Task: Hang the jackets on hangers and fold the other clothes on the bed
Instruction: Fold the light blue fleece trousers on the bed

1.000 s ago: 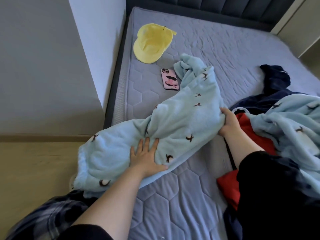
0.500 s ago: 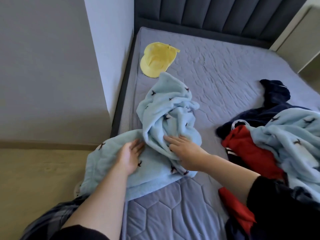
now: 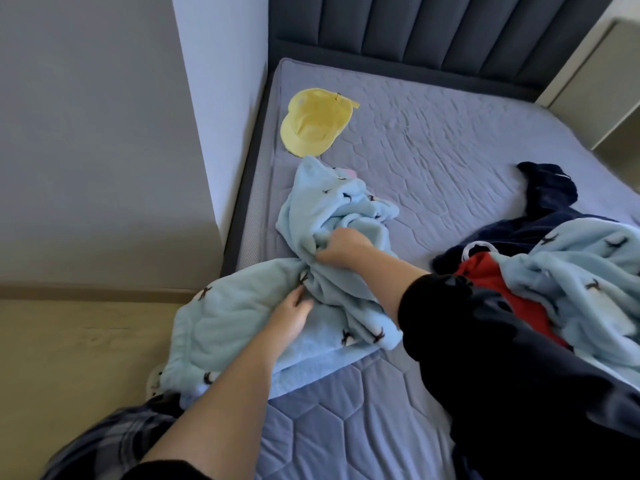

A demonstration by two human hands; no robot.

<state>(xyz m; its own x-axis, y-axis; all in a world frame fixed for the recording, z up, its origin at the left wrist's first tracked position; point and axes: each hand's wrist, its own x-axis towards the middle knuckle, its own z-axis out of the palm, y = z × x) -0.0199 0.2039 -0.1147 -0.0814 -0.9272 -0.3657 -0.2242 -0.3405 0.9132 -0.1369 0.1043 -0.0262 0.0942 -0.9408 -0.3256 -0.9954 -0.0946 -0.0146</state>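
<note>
A light blue fleece garment (image 3: 239,320) with small dark motifs lies bunched on the left side of the bed (image 3: 433,161), one end hanging over the left edge. My left hand (image 3: 294,315) rests on its middle, fingers pointing into a crease. My right hand (image 3: 341,247) grips a gathered fold of the same garment just above. At the right lies a heap: a second light blue fleece piece (image 3: 581,271), a red garment (image 3: 498,289) and a navy garment (image 3: 550,188).
A yellow cap (image 3: 313,123) lies near the top left corner of the mattress. A pink phone (image 3: 350,172) is almost hidden under the fleece. A wall runs along the left side, a dark headboard (image 3: 433,32) stands behind. A checked garment (image 3: 114,434) lies at bottom left.
The far half of the fleece garment has been folded back toward me and bunched, covering the phone. My right hand moved from flat pressing to gripping a fold; my left hand stayed near the middle.
</note>
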